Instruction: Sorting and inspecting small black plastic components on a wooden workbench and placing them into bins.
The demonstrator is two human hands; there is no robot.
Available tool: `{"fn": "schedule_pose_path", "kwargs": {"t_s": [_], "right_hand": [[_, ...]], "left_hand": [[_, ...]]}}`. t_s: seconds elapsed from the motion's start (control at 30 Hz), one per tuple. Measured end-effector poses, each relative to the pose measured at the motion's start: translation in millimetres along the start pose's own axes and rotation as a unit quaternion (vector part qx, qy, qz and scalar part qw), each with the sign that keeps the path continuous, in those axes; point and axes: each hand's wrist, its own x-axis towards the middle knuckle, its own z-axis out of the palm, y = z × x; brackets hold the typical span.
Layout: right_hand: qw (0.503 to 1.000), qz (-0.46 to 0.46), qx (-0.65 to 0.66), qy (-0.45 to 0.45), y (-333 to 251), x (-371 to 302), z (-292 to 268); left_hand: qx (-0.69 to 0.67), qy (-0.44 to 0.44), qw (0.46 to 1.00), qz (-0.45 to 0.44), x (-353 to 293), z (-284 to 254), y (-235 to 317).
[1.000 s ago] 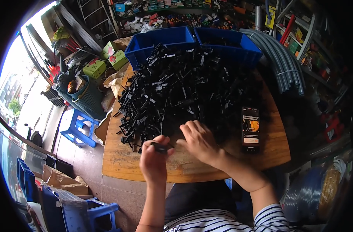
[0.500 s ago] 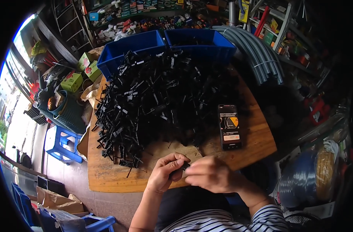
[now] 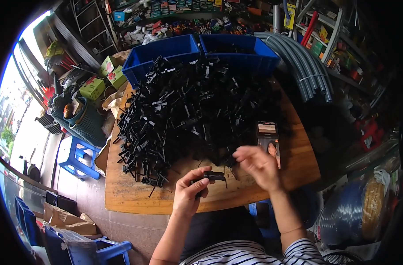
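My left hand (image 3: 191, 189) is closed around a small black plastic clip (image 3: 215, 176), thumb on its side. A thin bent prong hangs from the clip's outer end. To its right, my right hand (image 3: 259, 168) is raised with fingers spread and slightly blurred; nothing shows in it. Its fingers partly cover a phone (image 3: 266, 131) with a lit screen, lying on the wooden table. Just beyond both hands spreads a large heap of similar black clips (image 3: 183, 110), many with thin prongs.
Two blue bins (image 3: 161, 55) stand behind the heap. A blue stool (image 3: 78, 158) is on the floor at left, near green boxes (image 3: 92, 88). Coiled grey pipes (image 3: 305, 70) lie at the right back, with wrapped coils (image 3: 342, 216) at the lower right.
My right hand has left the clip and moved up and right toward the phone, its fingers opening. My left hand keeps the clip, now more visible. The phone's screen shows a different picture.
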Motion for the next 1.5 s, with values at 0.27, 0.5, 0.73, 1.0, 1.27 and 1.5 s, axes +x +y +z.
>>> {"fn": "schedule_pose_path", "kwargs": {"t_s": [0.27,0.5,0.73,1.0,1.27,1.5], "right_hand": [[0.987,-0.091,-0.131,0.017,-0.6,3.7,60.4],[0.991,0.065,0.092,-0.077,14.6,10.1,67.1],[0.932,0.223,0.235,-0.161,23.7,11.5,59.4],[0.898,-0.223,-0.328,-0.194,-11.6,6.5,58.9],[0.836,-0.289,-0.444,-0.140,2.3,2.0,60.9],[0.864,-0.280,-0.400,-0.123,16.5,7.2,59.8]], "left_hand": [[-0.029,0.035,0.999,-0.022,-0.8,-12.1,-5.6],[0.257,0.071,0.940,0.214,-10.1,-12.5,-8.5],[0.431,0.057,0.826,0.360,-12.0,-3.0,1.0],[0.106,0.108,0.986,0.076,-3.5,-14.4,18.4],[0.080,0.089,0.993,0.003,-14.4,3.4,-3.9],[0.223,0.126,0.964,0.071,-13.1,12.5,-8.9]]}}
